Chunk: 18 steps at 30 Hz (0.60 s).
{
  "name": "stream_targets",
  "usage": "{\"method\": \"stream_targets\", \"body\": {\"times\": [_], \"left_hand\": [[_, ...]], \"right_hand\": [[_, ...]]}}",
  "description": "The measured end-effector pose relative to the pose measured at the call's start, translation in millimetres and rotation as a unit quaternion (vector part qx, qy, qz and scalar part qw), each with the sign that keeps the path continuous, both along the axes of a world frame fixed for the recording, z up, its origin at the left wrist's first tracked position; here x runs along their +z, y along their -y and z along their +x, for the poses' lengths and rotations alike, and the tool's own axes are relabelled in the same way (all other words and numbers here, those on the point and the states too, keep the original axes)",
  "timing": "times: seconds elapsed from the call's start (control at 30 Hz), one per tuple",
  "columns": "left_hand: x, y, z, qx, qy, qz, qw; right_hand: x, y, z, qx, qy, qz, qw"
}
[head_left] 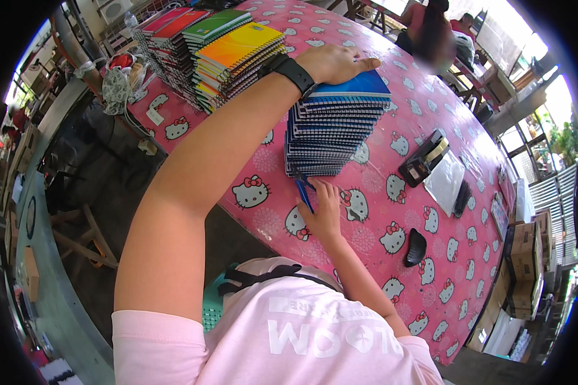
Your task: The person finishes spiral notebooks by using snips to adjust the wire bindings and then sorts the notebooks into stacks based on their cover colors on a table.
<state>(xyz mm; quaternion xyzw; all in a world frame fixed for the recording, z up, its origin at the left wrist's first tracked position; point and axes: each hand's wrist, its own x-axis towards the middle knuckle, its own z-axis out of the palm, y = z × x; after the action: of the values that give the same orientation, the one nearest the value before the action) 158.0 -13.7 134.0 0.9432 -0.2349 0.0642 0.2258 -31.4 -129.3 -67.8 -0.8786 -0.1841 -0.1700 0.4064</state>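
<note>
A: What takes up most of the view?

B: A long table [430,301] under a pink cloth printed with white cartoon cats. It runs from the upper left down to the lower right.

A: And on it?

B: At the far end, several stacks of spiral notebooks with bright covers [218,54] in red, green and orange, standing side by side. Nearer the person stands a tall stack of blue spiral notebooks [331,128].

A: Where are the hands?

B: The left hand [334,63] lies flat on top of the blue stack, fingers stretched out, gripping nothing. A black wristband sits on that wrist. The right hand [324,215] rests on the cloth at the foot of the same stack, and its fingers are closed around a blue pen [304,192], whose tip points toward the stack's lowest notebooks.

A: Anything smaller?

B: To the right of the stack lies a black tape dispenser [424,157], touching a clear plastic bag [444,183]. Nearer the table's edge lies a small black curved object [415,247]; what it is cannot be told.
</note>
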Motion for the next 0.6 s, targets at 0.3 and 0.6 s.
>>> {"method": "stream_targets", "body": {"times": [0.3, 0.6], "left_hand": [[1, 1, -3, 0.004, -0.001, -0.001, 1.000], [1, 1, -3, 0.006, -0.007, 0.001, 1.000]], "right_hand": [[-5, -5, 5, 0.001, 0.054, -0.067, 0.996], [-23, 2, 9, 0.038, -0.195, 0.164, 0.966]]}}
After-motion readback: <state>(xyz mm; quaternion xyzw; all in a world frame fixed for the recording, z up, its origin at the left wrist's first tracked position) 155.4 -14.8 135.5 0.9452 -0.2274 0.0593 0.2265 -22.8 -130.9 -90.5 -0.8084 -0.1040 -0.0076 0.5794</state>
